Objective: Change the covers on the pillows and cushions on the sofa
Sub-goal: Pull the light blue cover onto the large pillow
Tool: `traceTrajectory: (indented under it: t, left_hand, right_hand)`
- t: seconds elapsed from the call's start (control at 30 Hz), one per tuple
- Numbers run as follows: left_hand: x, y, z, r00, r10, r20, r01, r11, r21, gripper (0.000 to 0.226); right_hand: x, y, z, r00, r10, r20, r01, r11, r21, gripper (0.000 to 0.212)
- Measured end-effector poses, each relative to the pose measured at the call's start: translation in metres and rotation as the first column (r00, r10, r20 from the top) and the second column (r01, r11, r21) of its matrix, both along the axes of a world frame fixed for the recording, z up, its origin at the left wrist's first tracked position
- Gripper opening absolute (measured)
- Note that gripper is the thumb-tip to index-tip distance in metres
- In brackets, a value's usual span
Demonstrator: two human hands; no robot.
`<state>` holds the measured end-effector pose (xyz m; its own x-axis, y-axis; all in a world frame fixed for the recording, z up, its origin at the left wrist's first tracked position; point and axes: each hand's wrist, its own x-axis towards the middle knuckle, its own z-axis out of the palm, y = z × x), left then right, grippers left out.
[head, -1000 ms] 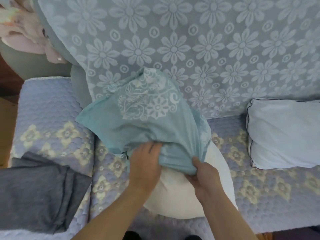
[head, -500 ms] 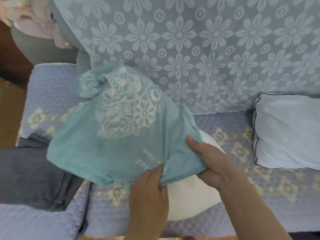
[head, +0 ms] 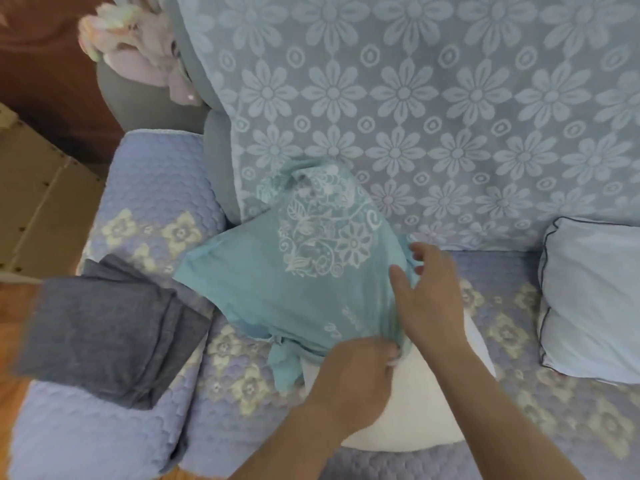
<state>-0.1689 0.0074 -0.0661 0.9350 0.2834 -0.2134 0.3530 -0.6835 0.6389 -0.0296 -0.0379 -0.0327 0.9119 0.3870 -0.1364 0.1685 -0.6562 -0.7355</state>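
A teal cover (head: 294, 285) with a white floral print lies over the far end of a white pillow (head: 415, 403) on the sofa seat. My left hand (head: 353, 379) grips the cover's open edge at the pillow, fingers curled into the fabric. My right hand (head: 429, 296) lies on the cover's right side with fingers spread and nearly straight. Most of the pillow's near half is bare; its far half is hidden under the cover.
A folded dark grey cover (head: 104, 337) rests on the sofa's left arm. A pale blue pillow (head: 592, 299) with dark piping sits at the right. A flowered blue throw (head: 433, 116) hangs over the backrest. A pink soft toy (head: 135, 46) lies at top left.
The cover has dropped from being held up and now lies lower on the pillow. My right hand let go of the edge and spread flat on the cover's right side.
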Motion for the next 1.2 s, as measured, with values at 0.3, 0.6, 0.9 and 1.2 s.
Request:
traceTrajectory:
  t: [0.3, 0.6, 0.9, 1.2]
  left_hand:
    - [-0.030, -0.024, -0.016, 0.999, -0.029, -0.018, 0.031, 0.990, 0.140, 0.019]
    - [-0.033, -0.022, -0.021, 0.995, -0.096, 0.021, 0.095, 0.995, 0.044, 0.026]
    - [-0.043, 0.021, -0.004, 0.996, 0.029, 0.083, -0.015, 0.987, -0.162, 0.026]
    - [-0.015, 0.113, 0.028, 0.872, 0.392, 0.294, -0.405, 0.914, -0.017, 0.019]
  right_hand:
    - [-0.003, 0.062, -0.005, 0.936, 0.347, 0.062, -0.286, 0.849, -0.444, 0.021]
    - [-0.011, 0.065, -0.009, 0.951, 0.303, 0.059, -0.247, 0.862, -0.442, 0.030]
    - [-0.043, 0.011, -0.025, 0.789, 0.614, -0.025, -0.451, 0.551, -0.702, 0.020]
    - [-0.070, -0.030, -0.020, 0.871, 0.490, 0.022, -0.418, 0.765, -0.491, 0.020]
